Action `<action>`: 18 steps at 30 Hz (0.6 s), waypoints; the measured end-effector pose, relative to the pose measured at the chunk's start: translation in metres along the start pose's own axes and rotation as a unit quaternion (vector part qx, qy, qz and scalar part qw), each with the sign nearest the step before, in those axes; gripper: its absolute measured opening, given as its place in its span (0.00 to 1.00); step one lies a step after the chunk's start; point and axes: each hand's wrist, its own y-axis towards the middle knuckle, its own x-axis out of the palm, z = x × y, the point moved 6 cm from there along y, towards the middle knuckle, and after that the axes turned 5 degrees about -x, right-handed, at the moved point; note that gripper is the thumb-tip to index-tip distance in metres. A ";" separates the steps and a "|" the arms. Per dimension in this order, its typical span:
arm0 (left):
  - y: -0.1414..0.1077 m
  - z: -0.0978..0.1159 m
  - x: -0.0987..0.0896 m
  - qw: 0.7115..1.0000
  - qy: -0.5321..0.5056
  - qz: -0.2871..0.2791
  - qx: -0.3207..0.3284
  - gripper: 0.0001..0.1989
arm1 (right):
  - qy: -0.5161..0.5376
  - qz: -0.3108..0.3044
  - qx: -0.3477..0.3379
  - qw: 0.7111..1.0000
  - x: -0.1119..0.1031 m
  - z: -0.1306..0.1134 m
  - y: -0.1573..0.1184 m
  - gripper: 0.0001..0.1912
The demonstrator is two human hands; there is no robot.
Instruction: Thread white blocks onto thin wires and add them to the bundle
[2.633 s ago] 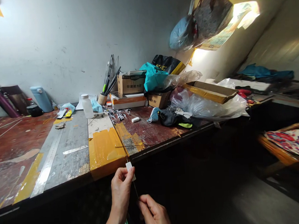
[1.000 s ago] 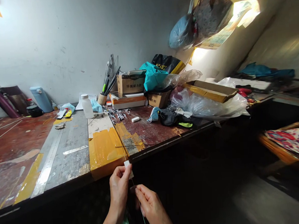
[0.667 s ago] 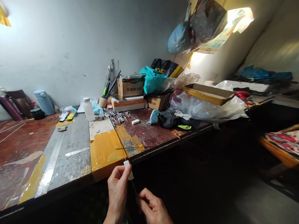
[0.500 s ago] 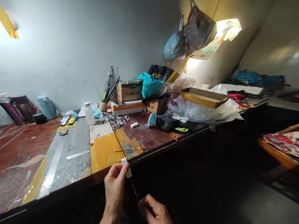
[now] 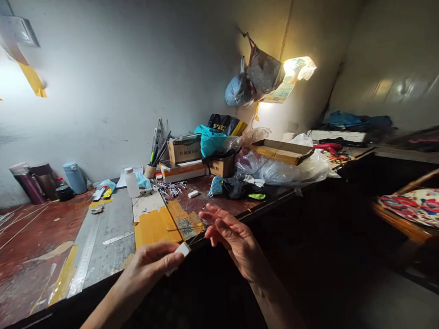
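Pinching one end region of a white block (image 5: 182, 250) between thumb and fingers, the left hand (image 5: 156, 258) has a narrow, closed grip. The block is held in the air at the front edge of the table (image 5: 19, 273), by the near end of the yellow tape patch (image 5: 152, 228). The right hand (image 5: 235, 237) is apart from it, beyond that same edge, its fingers partly spread — whether they pinch anything thin cannot be told.

Handling, as judged: the block appears light, stiff and smooth, possibly a little slippery on its faces. The long sides are the sound place to take hold, leaving the ends free. A similar white piece (image 5: 193, 194) lies inboard of the front edge, near the loose small parts (image 5: 172, 190).

Not verified: the block's lower end is covered by the left thumb and fingers. A faint thin line beside its upper end is too fine to identify — possibly a rod. Both forearms are cut off by the lower frame; the space under the table is too dark to inspect.
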 end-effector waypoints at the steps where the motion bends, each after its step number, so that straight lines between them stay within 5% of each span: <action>1: -0.004 -0.011 -0.001 1.000 0.001 -0.008 -0.013 0.16 | 0.031 -0.015 0.017 0.999 0.007 0.005 0.001 0.17; 5: -0.019 -0.050 -0.010 0.998 0.045 -0.016 -0.051 0.15 | 0.061 0.017 0.059 0.996 0.019 0.029 -0.001 0.13; 9: -0.029 -0.064 -0.024 0.992 0.116 0.054 -0.008 0.12 | 0.027 0.075 0.074 0.994 0.021 0.048 -0.007 0.15; 18: -0.031 -0.091 -0.031 0.993 0.073 0.077 -0.056 0.14 | 0.042 -0.038 0.130 0.990 0.045 0.081 -0.013 0.16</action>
